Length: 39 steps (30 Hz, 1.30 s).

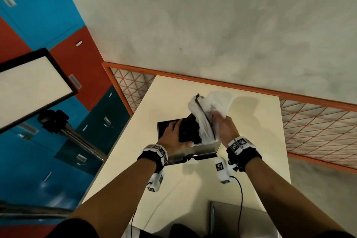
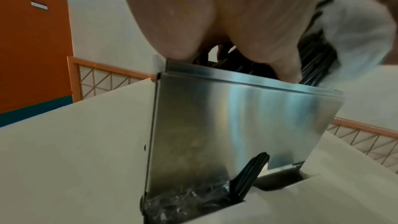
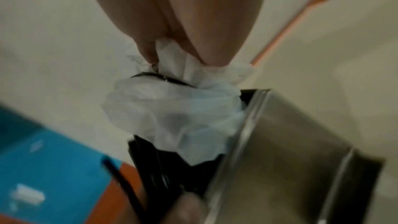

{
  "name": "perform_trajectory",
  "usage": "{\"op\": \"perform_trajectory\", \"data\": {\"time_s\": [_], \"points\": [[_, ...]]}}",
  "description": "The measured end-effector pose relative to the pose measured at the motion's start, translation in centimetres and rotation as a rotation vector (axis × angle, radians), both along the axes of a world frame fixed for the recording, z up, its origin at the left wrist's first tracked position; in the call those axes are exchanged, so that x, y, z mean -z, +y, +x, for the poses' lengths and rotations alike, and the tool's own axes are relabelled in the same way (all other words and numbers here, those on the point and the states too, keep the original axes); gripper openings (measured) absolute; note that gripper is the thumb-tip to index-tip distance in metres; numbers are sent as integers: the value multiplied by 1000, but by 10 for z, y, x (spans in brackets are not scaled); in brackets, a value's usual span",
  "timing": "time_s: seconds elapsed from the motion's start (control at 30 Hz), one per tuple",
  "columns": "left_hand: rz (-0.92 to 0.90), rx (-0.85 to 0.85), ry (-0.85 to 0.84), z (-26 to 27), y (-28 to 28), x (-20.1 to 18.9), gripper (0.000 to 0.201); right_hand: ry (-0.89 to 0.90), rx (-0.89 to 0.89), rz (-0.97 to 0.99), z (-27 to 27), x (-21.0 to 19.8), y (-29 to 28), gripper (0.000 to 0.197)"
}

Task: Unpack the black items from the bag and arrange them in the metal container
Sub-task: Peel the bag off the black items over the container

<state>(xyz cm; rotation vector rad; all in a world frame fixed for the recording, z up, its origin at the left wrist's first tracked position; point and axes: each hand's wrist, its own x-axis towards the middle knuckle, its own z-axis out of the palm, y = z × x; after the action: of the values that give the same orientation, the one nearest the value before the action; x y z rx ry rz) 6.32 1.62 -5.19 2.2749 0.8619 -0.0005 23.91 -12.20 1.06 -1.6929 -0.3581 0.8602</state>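
While both forearms are reaching over the cream tabletop (image 1: pixel 251 141), the scene is being read from left to right. At far left, blue and red cabinet panels (image 1: pixel 38 25) are being shown, with a white-faced panel in a black frame (image 1: pixel 32 87) in front of them. An orange mesh barrier (image 1: pixel 127 87) is running behind the tabletop.

Left hand (image 1: pixel 173 135): the black items (image 1: pixel 189 129) are being gripped, fingers curled over the bundle at the mouth of the metal container (image 1: pixel 204 149); in the left wrist view a finger is pressing on ribbed black pieces (image 2: pixel 312 60) just above the container's rim (image 2: pixel 247 81). The metal container is standing on the tabletop, between the two wrists. A black ribbed part (image 2: pixel 249 175) and crumpled clear plastic (image 2: pixel 185 205) are showing at the foot of its front wall.

Right hand (image 1: pixel 224 125): the white plastic bag (image 1: pixel 206 110) is being pinched and held up, tilted, above the container; the bag's bunched plastic (image 3: pixel 176 111) is being clamped in that grip. Black items are protruding from the bag's lower opening toward the container; the right wrist view is blurred. Black straps with white marker blocks are being worn on both wrists.
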Motion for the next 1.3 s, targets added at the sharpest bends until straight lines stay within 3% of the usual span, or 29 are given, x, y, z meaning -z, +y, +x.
{"op": "perform_trajectory", "data": {"time_s": [0.07,0.2,0.3,0.43,0.53,0.63,0.73,0.9,1.13,1.3], "points": [[3,-17,11,2,1,0,119,94,45,88,-2,-3,7,35],[36,-32,44,9,0,-3,117,-374,-240,-216,-15,-9,12,44],[65,44,36,18,-2,-10,101,-424,-298,-234,-9,-4,7,46],[87,65,37,25,-3,-19,86,-272,-63,-104,6,-10,2,36],[115,43,-12,29,-8,-23,75,-106,178,-3,16,-11,3,53],[140,38,-52,31,-12,-22,72,-5,266,96,14,-2,2,62],[120,60,-71,27,-14,-15,75,-157,157,77,-2,-3,-3,55],[38,7,-72,9,-9,-6,89,-426,-112,-92,-13,10,-5,80],[47,52,-136,-17,-8,-5,111,-685,-271,-76,-32,17,9,56],[69,20,-304,-19,-4,-4,98,-744,-417,39,-55,7,26,62]]}}
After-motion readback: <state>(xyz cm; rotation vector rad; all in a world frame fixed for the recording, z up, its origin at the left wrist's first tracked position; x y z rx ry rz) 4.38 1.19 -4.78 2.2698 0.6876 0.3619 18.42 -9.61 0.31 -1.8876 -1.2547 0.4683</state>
